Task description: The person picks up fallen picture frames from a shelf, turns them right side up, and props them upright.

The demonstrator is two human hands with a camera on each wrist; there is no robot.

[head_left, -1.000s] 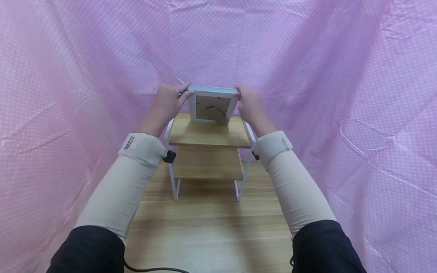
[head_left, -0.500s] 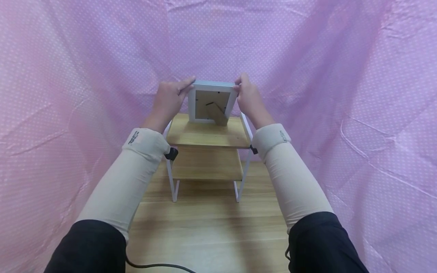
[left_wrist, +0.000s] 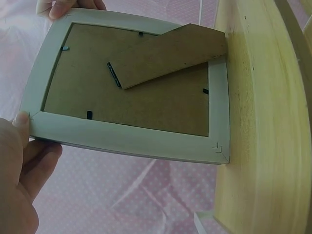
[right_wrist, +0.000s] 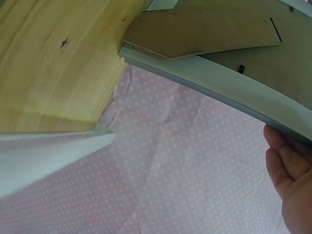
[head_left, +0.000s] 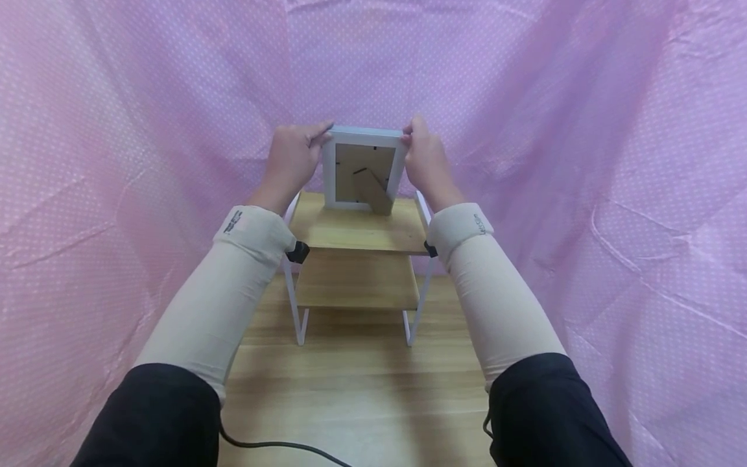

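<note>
A white picture frame [head_left: 364, 203] stands with its back towards me on the upper board [head_left: 356, 233] of a small two-tier shelf. Its brown backing [left_wrist: 78, 78] carries a flat easel leg [left_wrist: 170, 53], swung out at an angle, and small dark clips. My left hand [head_left: 290, 159] pinches the top left corner, thumb on the back face. At the top right corner my right hand [head_left: 428, 162] holds the frame's side between thumb and fingers. In the right wrist view, fingers [right_wrist: 282, 161] touch the frame's outer edge. The front of the frame is hidden.
The shelf has a lower board [head_left: 356, 282] and white metal legs [head_left: 413, 318]. It stands on a wood-grain surface [head_left: 350, 383]. Pink dotted cloth [head_left: 373, 65] hangs behind and at both sides. A black cable [head_left: 280, 445] lies near the front.
The picture frame has come more upright, its top edge rising in the head view. Both hands have moved up with it, still holding the top corners.
</note>
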